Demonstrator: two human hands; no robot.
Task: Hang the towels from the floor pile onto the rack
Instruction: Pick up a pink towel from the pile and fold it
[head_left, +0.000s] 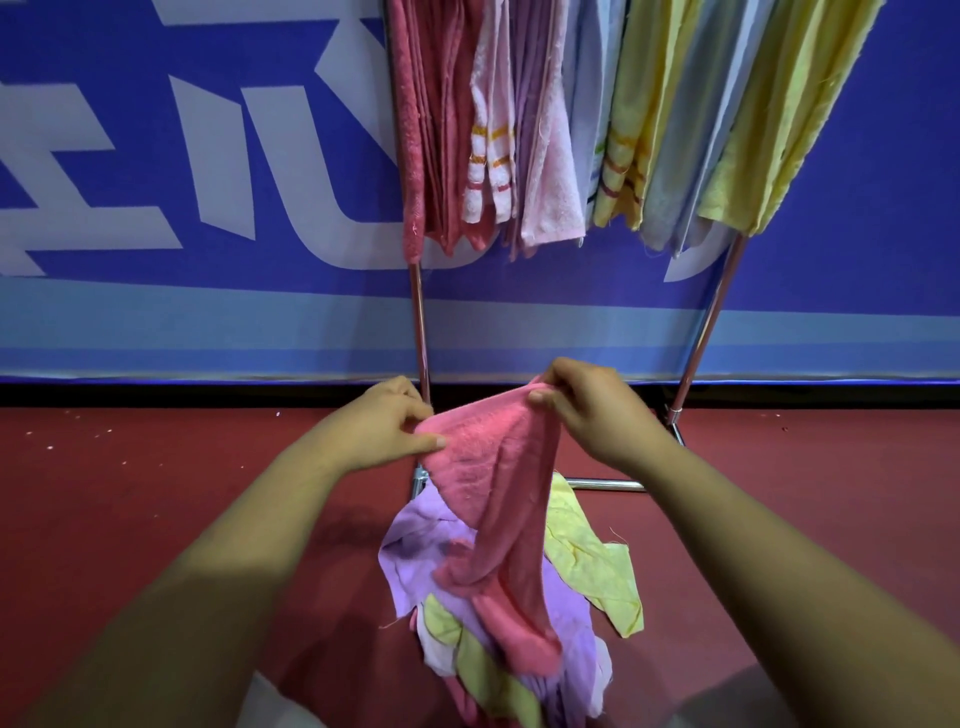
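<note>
**A:** Where is the pink towel (498, 478)?

**B:** Held up between both hands, above the pile (519, 639) on the floor (156, 493). Its top edge is stretched from hand to hand. The rest hangs down in a twisted fold, and the lower end lies on the pile.

**A:** And the fingers?

**B:** The left hand (387, 426) pinches the towel's left corner, with the thumb pressed on the near face and the other fingers (413, 408) curled behind. The right hand (587, 410) pinches the top edge a little higher, thumb and fingers (545, 397) closed on a bunched bit of cloth.

**A:** What is in the pile?

**B:** A purple towel (415, 551) spread to the left, a yellow towel (587, 561) to the right, and more yellow, purple and pale pieces crumpled nearer the person.

**A:** And the rack (418, 322)?

**B:** Straight ahead, just beyond the hands. Its two metal posts slant upward, and a base bar (605, 486) lies on the floor behind the pile. The hung towels (519, 130) crowd it side by side: deep pink at the left, then pale pink with orange stripes, lilac, light blue and yellow at the right.

**A:** Anything behind it?

**B:** A blue banner (208, 156) with large white shapes, standing where the red floor ends.
</note>
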